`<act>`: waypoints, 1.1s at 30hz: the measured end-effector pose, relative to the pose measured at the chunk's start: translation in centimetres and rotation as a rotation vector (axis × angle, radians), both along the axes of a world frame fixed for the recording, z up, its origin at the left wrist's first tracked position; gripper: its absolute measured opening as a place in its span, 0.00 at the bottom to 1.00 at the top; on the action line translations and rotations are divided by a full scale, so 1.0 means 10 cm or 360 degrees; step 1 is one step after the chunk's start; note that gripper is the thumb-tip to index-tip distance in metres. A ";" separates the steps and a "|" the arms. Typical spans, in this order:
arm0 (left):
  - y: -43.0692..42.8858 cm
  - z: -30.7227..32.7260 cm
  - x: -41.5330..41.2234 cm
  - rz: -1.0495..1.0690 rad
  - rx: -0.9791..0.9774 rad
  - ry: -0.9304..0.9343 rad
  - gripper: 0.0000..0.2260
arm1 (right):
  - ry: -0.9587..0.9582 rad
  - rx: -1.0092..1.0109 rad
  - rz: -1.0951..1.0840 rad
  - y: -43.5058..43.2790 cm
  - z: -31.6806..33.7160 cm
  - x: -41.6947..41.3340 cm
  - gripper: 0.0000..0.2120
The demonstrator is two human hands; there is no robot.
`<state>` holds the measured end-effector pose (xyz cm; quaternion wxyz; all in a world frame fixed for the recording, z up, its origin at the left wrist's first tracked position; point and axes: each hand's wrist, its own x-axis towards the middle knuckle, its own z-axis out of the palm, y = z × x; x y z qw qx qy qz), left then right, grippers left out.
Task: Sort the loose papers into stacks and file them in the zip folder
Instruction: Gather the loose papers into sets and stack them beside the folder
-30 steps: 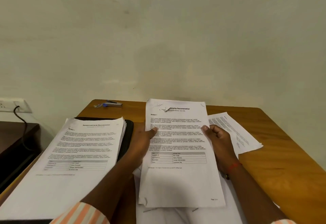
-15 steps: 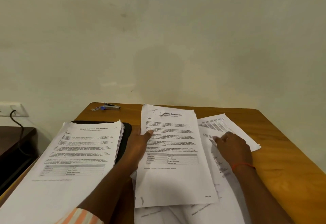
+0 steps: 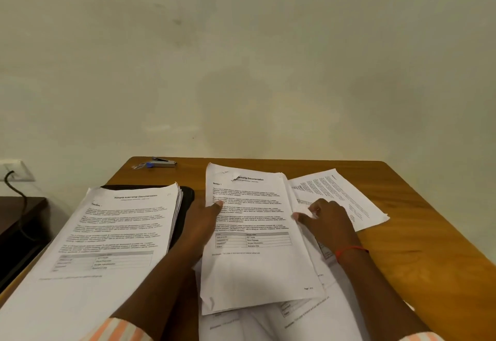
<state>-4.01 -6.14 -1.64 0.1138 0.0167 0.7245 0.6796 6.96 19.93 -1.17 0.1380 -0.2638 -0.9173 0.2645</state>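
You have 1 view, from the camera on your head, facing forward and down across the counter [image 3: 408,249] toward the wall [image 3: 268,58]. It sits close: the counter runs off the lower edge, the wall fills the upper half.

Wooden table [image 3: 418,236] stood against a plain pale wall [image 3: 268,72], with a small stapler [image 3: 164,164] lying at its far left edge; off to the left, a wall socket [image 3: 19,171] with a black cable [image 3: 16,189] hanging down over a dark low cabinet [image 3: 18,215].
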 end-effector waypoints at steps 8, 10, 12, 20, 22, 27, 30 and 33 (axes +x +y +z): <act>0.02 0.00 0.01 -0.0002 -0.0018 -0.0025 0.08 | 0.0106 -0.0021 0.0158 -0.09 -0.09 -0.11 0.06; 0.02 0.01 0.02 -0.0002 0.0001 -0.0046 0.09 | 0.0187 -0.0252 0.0175 -0.11 -0.10 -0.12 0.05; 0.03 0.01 0.02 -0.0007 0.0003 -0.0063 0.09 | 0.0247 -0.0361 0.0154 -0.11 -0.09 -0.12 0.07; 0.05 0.05 0.05 -0.0010 0.0056 -0.0128 0.09 | 0.0525 -0.0762 0.0096 -0.04 -0.07 -0.14 0.07; 0.05 0.04 0.04 -0.0013 0.0048 -0.0124 0.10 | 0.0451 -0.0690 0.0126 -0.06 -0.05 -0.13 0.07; 0.02 0.09 0.04 0.0017 0.0077 -0.0095 0.04 | 0.0777 -0.0653 -0.0194 0.10 -0.09 -0.10 0.02; 0.00 0.13 0.02 0.0058 0.0106 -0.0040 0.03 | 0.1088 -0.0670 -0.0465 0.25 -0.05 -0.02 0.02; -0.01 0.15 0.03 0.0068 0.0121 0.0007 0.03 | 0.1266 -0.0837 -0.0565 0.35 -0.05 0.02 0.05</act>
